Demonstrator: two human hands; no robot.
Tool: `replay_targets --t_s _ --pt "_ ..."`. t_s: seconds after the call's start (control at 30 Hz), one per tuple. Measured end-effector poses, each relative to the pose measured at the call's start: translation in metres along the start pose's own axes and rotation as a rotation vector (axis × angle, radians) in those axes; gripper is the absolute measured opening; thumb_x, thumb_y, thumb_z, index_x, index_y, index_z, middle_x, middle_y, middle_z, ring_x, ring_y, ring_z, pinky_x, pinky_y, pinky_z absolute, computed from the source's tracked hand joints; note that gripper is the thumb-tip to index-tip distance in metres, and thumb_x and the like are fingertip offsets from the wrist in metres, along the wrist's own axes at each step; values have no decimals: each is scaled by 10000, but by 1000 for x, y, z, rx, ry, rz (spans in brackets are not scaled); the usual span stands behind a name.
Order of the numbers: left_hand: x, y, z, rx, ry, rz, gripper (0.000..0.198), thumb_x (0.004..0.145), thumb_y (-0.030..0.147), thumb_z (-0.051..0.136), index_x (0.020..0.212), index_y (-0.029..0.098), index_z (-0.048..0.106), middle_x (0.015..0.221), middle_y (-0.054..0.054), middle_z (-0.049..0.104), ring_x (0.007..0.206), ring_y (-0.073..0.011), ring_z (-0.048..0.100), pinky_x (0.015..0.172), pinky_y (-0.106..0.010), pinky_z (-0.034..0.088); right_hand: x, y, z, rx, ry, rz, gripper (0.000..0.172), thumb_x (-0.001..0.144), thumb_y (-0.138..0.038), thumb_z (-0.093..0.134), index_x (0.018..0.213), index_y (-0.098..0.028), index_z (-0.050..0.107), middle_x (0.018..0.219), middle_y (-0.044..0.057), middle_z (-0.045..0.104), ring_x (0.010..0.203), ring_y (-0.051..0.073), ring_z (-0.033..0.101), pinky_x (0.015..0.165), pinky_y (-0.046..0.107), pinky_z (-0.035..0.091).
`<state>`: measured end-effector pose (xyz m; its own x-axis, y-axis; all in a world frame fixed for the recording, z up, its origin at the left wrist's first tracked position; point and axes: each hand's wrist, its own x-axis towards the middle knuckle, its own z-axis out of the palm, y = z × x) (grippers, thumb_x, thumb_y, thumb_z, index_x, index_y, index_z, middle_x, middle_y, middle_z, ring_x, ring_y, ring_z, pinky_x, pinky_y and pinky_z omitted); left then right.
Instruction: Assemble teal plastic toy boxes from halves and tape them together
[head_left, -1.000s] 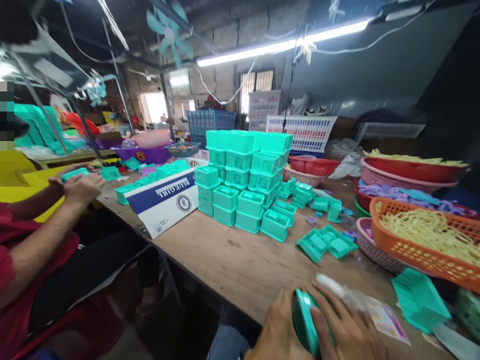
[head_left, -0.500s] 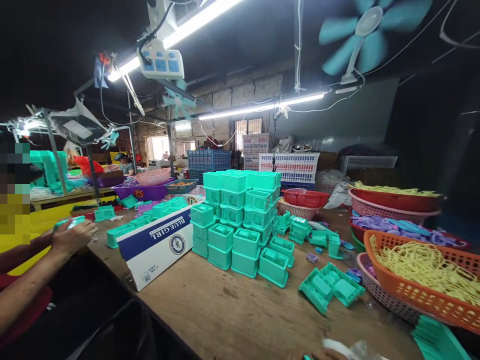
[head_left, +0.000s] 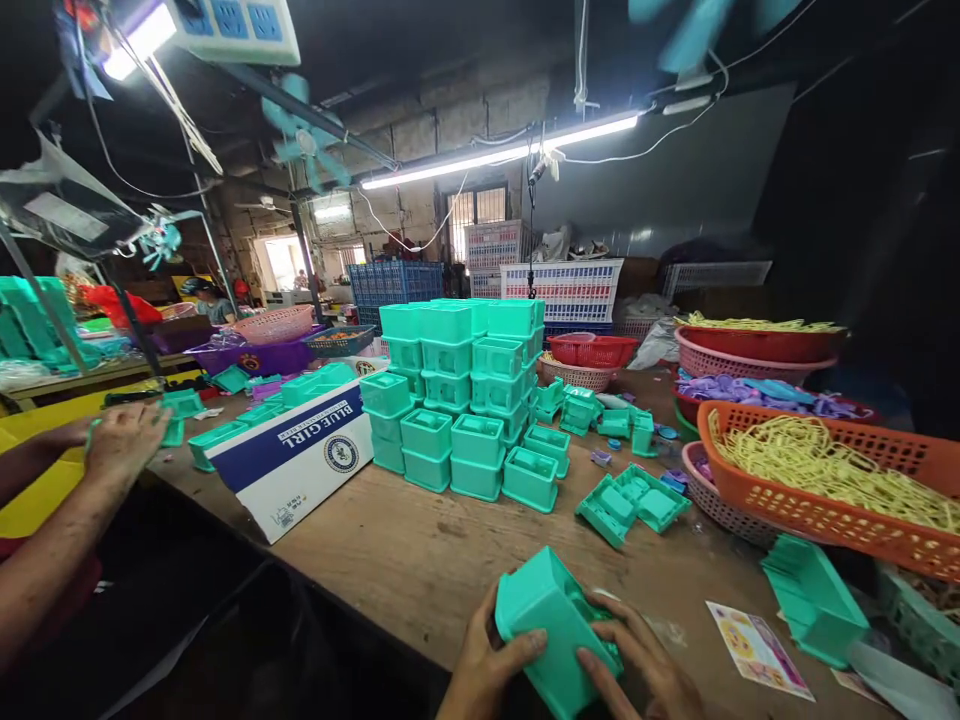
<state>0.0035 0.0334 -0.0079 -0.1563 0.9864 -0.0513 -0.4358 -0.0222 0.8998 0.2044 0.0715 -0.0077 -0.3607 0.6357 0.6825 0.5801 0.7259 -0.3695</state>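
Low at the front of the table I hold a green plastic box (head_left: 551, 625), tilted, between both hands. My left hand (head_left: 487, 655) grips its left side, thumb across the near face. On the right side, my right hand (head_left: 637, 660) has its fingers wrapped over the box. Beyond it stands a stack of similar green boxes (head_left: 450, 360), several layers high. Open green plastic parts (head_left: 634, 500) lie between that stack and the baskets. A printed card (head_left: 757, 650) and a green tray-like part (head_left: 814, 600) rest to the right of my hands.
A Blue Girl carton panel (head_left: 300, 465) leans left of the stack. At the right, an orange basket (head_left: 825, 490) holds yellow strips, near a basket of purple pieces (head_left: 772, 395). A co-worker's hands (head_left: 124, 440) work at the left edge. White crates (head_left: 559, 295) stand behind.
My view has tipped downward. Both my hands and the green box they hold have come into view at the bottom; earlier only a bit of a hand showed there. The co-worker's hands shifted.
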Motion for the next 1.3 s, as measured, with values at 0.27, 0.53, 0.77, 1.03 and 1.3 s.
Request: replay_targets --t_s 0.27,0.53,0.77,1.03,1.3 --pt "34 -1 -39 743 390 483 652 846 433 704 1416 198 491 1425 -194 573 1324 -357 605 1156 -607 483 75 -19 60 3 32 -7 228 1003 -241 533 983 -251 759 1210 135 738 1166 358 701 932 558 620" --pt "78 -8 -39 908 238 723 401 943 237 470 1328 187 573 1358 -174 604 1316 -319 606 1103 -570 546 114 -6 90 -81 17 96 357 1001 -243 562 1341 -262 670 1467 100 622 1366 253 580 1134 425 514" --pt "55 -12 -18 1049 261 770 384 1005 221 469 1378 214 557 1543 -178 491 1434 -351 519 1132 -610 521 81 68 32 -443 -3 412 317 946 -120 489 1169 -136 714 1179 246 705 1127 419 657 910 616 517" --pt "22 7 37 1165 -220 828 671 942 38 489 1551 300 388 1641 -124 423 1542 -314 398 1203 -611 466 39 51 -27 -556 -259 181 487 840 21 499 1174 -250 727 1095 123 728 1039 319 657 974 519 434" --pt "-3 -10 58 1001 -216 557 199 964 140 542 1044 217 707 943 -63 749 863 -240 724 801 -381 622 10 -1 -76 -386 -215 -77 577 952 -70 444 1462 -315 556 1199 81 731 1096 278 697 957 461 505"
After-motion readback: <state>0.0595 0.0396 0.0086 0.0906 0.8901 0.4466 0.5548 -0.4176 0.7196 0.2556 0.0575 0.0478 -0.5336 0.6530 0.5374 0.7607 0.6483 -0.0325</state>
